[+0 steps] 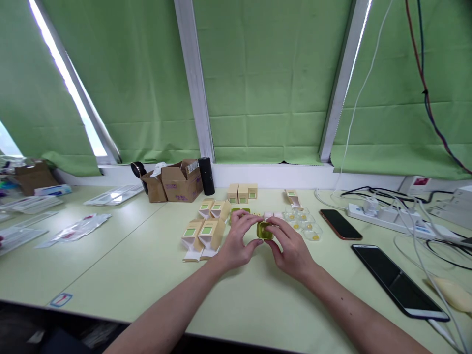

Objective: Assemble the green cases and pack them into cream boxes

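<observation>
Between both hands, above the table, is a small olive-green square container (264, 231). My left hand (238, 241) grips its left side with thumb and fingers. From the other side, the fingers of my right hand (291, 246) close on the same container. Left of my hands stand several small tan boxes (211, 233) with green labels and their flaps open. Behind my left fingers another green item (238, 210) is partly hidden. Clear plastic cups (306, 226) with yellow bits lie just right of my right hand.
Several tan boxes (242, 192) stand shut at the back, and an open one (293, 198) lies right of them. Brown cartons (180, 181) and a black cylinder (206, 176) stand back left. Two phones (339, 223), a power strip (387, 216) and cables occupy the right. Plastic packets (79, 228) lie left.
</observation>
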`<state>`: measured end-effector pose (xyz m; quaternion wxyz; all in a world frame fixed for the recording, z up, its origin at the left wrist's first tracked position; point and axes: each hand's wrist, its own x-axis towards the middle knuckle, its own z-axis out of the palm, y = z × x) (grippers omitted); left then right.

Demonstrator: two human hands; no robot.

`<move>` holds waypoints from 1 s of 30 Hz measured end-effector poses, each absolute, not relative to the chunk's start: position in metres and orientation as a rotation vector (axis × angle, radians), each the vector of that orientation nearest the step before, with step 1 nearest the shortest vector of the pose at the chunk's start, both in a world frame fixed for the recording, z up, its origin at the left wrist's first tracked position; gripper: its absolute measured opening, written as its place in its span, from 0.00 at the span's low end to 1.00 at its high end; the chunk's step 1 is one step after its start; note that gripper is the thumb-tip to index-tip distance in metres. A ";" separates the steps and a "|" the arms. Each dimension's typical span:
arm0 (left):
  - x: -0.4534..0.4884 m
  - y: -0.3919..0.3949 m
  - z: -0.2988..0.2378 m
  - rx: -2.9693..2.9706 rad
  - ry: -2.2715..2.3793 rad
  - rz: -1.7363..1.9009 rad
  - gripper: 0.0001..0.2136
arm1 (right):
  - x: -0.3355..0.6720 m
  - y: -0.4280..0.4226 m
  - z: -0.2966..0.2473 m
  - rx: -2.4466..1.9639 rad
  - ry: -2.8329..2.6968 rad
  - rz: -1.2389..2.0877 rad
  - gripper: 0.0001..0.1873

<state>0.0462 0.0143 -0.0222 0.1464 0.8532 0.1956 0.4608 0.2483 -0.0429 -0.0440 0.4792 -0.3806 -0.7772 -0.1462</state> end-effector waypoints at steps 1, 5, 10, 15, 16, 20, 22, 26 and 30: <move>0.046 0.015 -0.023 2.460 0.555 1.341 0.24 | 0.248 -0.043 -0.044 -0.926 -1.902 -0.387 0.18; 0.047 0.017 -0.024 2.465 0.539 1.387 0.22 | 0.247 -0.044 -0.043 -0.914 -1.908 -0.468 0.17; 0.047 0.017 -0.024 2.472 0.504 1.439 0.22 | 0.245 -0.045 -0.040 -0.920 -1.923 -0.471 0.19; 0.048 0.016 -0.025 2.458 0.508 1.453 0.22 | 0.244 -0.044 -0.040 -0.907 -1.929 -0.464 0.19; 0.048 0.016 -0.024 2.455 0.508 1.454 0.21 | 0.244 -0.043 -0.040 -0.902 -1.928 -0.459 0.19; 0.047 0.016 -0.024 2.438 0.499 1.461 0.21 | 0.245 -0.043 -0.041 -0.882 -1.904 -0.443 0.19; 0.047 0.016 -0.025 2.429 0.505 1.458 0.22 | 0.245 -0.043 -0.041 -0.873 -1.891 -0.435 0.18; 0.048 0.015 -0.025 2.432 0.508 1.461 0.21 | 0.245 -0.043 -0.042 -0.854 -1.878 -0.427 0.17; 0.048 0.015 -0.024 2.434 0.498 1.474 0.21 | 0.245 -0.042 -0.043 -0.840 -1.875 -0.419 0.17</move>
